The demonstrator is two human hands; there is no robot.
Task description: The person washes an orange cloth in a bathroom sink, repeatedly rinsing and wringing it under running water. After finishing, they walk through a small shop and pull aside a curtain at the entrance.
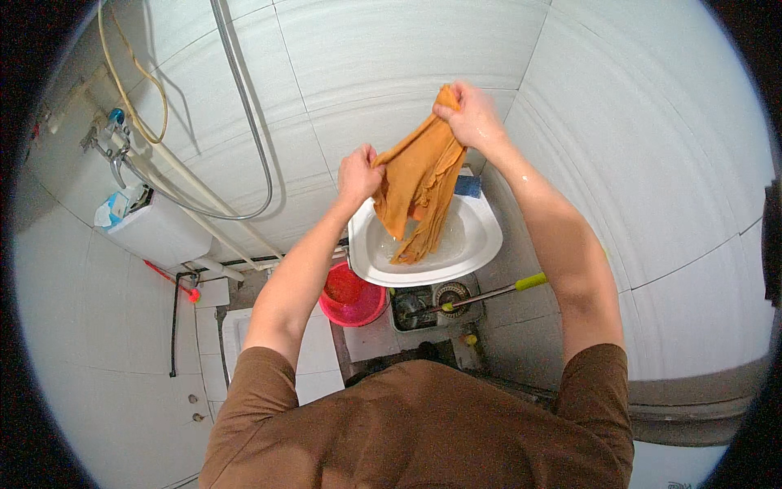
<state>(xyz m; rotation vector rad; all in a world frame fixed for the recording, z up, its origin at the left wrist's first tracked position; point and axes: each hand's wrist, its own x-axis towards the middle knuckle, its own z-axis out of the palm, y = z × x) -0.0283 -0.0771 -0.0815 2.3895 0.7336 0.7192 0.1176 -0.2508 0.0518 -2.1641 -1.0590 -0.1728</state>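
Note:
A wet-looking orange-brown cloth [421, 165] hangs between my two hands over a white washbasin [489, 244]. My left hand [360, 174] pinches its left edge just above the basin's left rim. Higher up and to the right, my right hand [470, 116] grips a bunched top corner. The cloth's lower folds hang down into the basin, where shallow water shows; whether they touch the water I cannot tell. Behind the cloth, a dark blue item [468, 186] lies at the basin's back right. The fingertips of both hands are partly hidden by the cloth.
Below the basin stand a red-pink bucket or tub [353, 305] and a mop bucket [421, 327] with a green-gripped handle [530, 281] leaning across it. A metal shower hose [269, 177] loops along the left wall from a mixer tap [116, 147]. A white bin-like container [162, 229] sits below that tap.

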